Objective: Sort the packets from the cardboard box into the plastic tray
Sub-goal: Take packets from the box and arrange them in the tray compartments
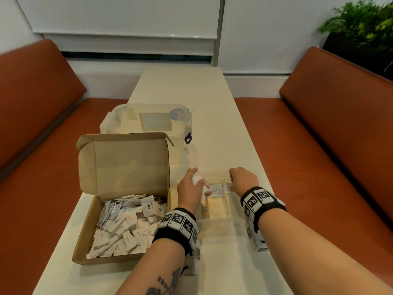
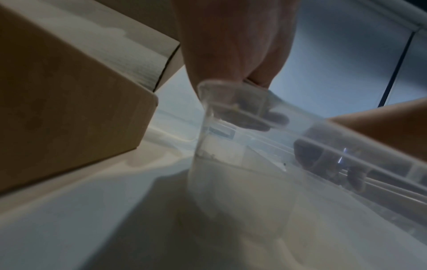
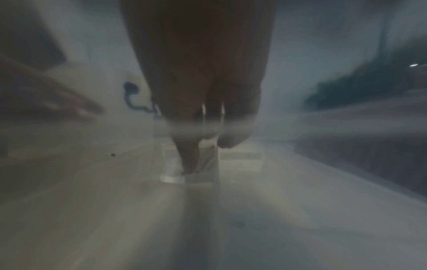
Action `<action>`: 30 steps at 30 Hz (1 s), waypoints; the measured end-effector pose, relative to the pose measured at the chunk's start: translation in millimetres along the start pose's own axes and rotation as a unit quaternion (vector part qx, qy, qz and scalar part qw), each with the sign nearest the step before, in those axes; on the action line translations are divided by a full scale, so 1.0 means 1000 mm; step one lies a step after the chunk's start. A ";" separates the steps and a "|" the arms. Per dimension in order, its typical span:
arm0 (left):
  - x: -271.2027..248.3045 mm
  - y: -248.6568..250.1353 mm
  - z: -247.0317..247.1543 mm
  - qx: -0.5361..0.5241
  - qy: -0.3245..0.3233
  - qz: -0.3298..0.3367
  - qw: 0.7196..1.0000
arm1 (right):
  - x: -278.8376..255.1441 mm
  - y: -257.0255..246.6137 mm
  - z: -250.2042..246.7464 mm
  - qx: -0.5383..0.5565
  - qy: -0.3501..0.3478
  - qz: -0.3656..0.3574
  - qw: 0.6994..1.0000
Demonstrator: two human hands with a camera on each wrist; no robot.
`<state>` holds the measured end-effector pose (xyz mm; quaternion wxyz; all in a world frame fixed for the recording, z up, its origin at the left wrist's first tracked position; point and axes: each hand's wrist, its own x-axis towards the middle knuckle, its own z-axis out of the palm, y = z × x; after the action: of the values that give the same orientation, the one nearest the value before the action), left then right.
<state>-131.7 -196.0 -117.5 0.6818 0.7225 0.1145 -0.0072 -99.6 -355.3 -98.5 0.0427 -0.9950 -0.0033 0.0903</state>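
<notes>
We see lots of small white packets (image 1: 125, 226) piled in the open cardboard box (image 1: 85, 231), which sits on the left part of the long cream table (image 1: 212, 116) with its lid standing up. Just to the right of the box is the clear plastic tray (image 1: 214, 209), split into long slots. One packet with the word "Pepper" (image 1: 215, 190) lies flat in the middle slot, at the far end.

Our left hand (image 1: 190, 189) is over the left side of the tray and grips a few white packets (image 1: 196, 180) — its fingers are curled round them. In the left wrist view the fingers (image 2: 261, 80) reach down over the tray's rim (image 2: 221, 85), with the box wall (image 2: 69, 109) close beside.

Our right hand (image 1: 242, 179) is over the right side of the tray with the fingers bent down into it. In the blurry right wrist view one fingertip (image 3: 189, 164) presses on something pale at the tray's bottom — we cannot tell if this hand holds a packet.

Behind the box stands a clear plastic tub with a clip lid (image 1: 148, 122). Orange-brown benches (image 1: 319, 145) run along both sides of the table, and a green plant (image 1: 365, 24) is in the far right corner.
</notes>
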 end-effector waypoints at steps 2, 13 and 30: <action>0.001 0.000 0.000 0.004 -0.002 -0.002 1.000 | 0.000 0.000 0.002 -0.006 -0.006 0.006 1.000; -0.003 0.005 0.002 -0.072 0.011 0.007 0.997 | -0.011 -0.026 -0.014 0.211 0.093 -0.012 0.973; -0.007 0.012 0.001 -0.128 -0.014 0.001 0.992 | -0.016 -0.035 -0.027 0.550 0.047 0.048 0.833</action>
<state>-136.5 -199.0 -104.4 0.7702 0.6293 0.1038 -0.0022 -110.1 -323.2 -66.5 0.5783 -0.8095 0.0963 0.0321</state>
